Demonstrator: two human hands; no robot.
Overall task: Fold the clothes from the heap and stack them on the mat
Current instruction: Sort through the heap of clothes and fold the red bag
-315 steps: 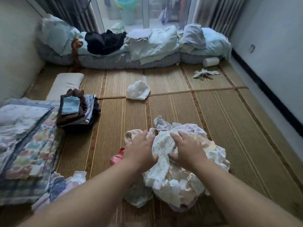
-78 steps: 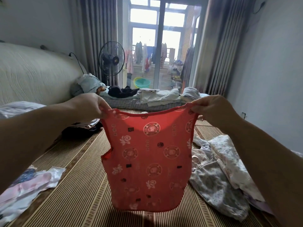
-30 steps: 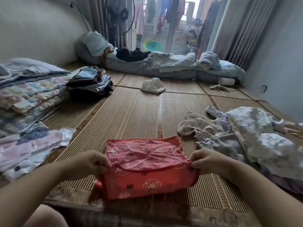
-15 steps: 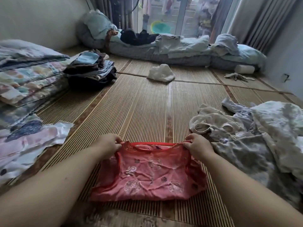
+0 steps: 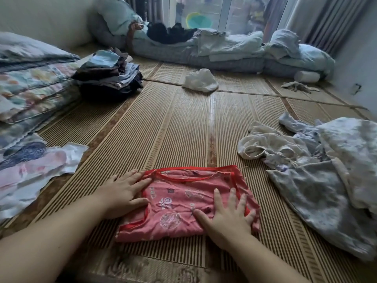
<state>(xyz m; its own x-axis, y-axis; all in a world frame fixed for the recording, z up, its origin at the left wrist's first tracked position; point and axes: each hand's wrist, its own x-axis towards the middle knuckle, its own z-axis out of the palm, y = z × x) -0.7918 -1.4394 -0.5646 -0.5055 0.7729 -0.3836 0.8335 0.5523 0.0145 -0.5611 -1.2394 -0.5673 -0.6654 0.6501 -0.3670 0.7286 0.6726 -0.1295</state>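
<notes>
Your left hand (image 5: 124,193) and right hand (image 5: 226,217) both lie flat, fingers straight, on the one folded red garment (image 5: 177,203) on the mat (image 5: 173,123); the one heap (image 5: 326,160) beside it is cut off at the right edge.

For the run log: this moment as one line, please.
step: pressing folded red top on mat | left hand: flat at its left edge | right hand: flat on it | heap: unfolded, right

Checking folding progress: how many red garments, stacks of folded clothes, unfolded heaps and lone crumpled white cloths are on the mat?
Red garment: 1
Stack of folded clothes: 1
Unfolded heap: 1
Crumpled white cloth: 1
Total: 4
</notes>
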